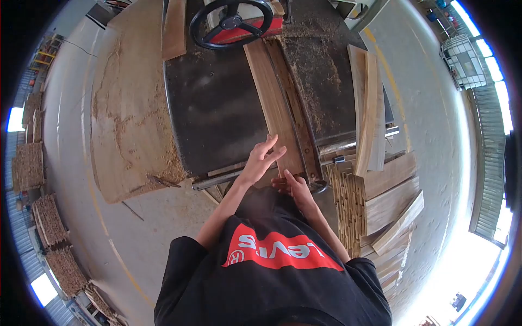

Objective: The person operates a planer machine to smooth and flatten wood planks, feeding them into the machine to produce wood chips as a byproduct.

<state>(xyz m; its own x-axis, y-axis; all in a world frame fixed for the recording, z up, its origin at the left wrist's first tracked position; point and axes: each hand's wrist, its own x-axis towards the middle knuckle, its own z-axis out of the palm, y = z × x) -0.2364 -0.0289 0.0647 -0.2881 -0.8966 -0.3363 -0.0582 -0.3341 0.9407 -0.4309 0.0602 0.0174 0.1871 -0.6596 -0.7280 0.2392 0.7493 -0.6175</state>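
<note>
A long wooden board (274,98) lies on the dark metal machine table (212,103), along the left side of a metal guide rail (296,108). Its far end reaches under the machine head, below the black handwheel (230,23). My left hand (263,158) is at the board's left edge near its close end, thumb and fingers apart and touching the wood. At the close end, my right hand (294,190) grips the board, thumb on top and fingers curled at the end, partly hidden.
More boards (368,108) lie on the table's right side, and another board (174,30) at its far left. A stack of planks (389,185) stands at right. Sawdust covers a wooden panel (130,114) at left. Stacked wood (51,217) lines the far left.
</note>
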